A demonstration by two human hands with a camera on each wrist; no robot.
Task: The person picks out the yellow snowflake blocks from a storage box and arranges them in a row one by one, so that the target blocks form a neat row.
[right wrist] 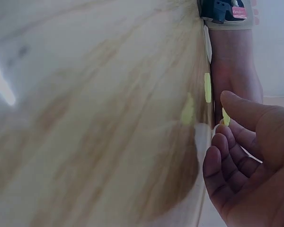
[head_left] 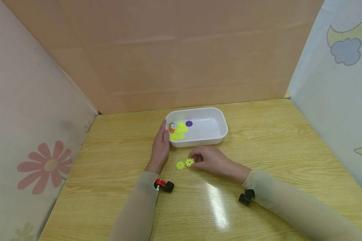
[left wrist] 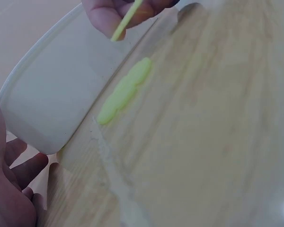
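In the head view, my left hand (head_left: 161, 146) rests along the left end of a white plastic tray (head_left: 197, 142), its fingers extended up the outer wall. My right hand (head_left: 212, 159), in front of the tray, pinches a yellow snowflake disc (head_left: 189, 162) between thumb and fingertips. The left wrist view shows this disc edge-on, raised above the tabletop. Just left of it, a second yellow snowflake disc (head_left: 180, 165) lies on the table. Inside the tray, several yellow discs (head_left: 181, 128) are heaped at the left, with a white disc (head_left: 173, 126), an orange piece (head_left: 171, 129) and a purple disc (head_left: 189, 124).
The tray stands on a wood-grain table (head_left: 259, 134) near its back edge. A plain tan panel (head_left: 175, 60) rises behind. Printed panels flank both sides, the left one with a pink flower (head_left: 50, 164). Dark cameras (head_left: 245, 197) are strapped at both wrists.
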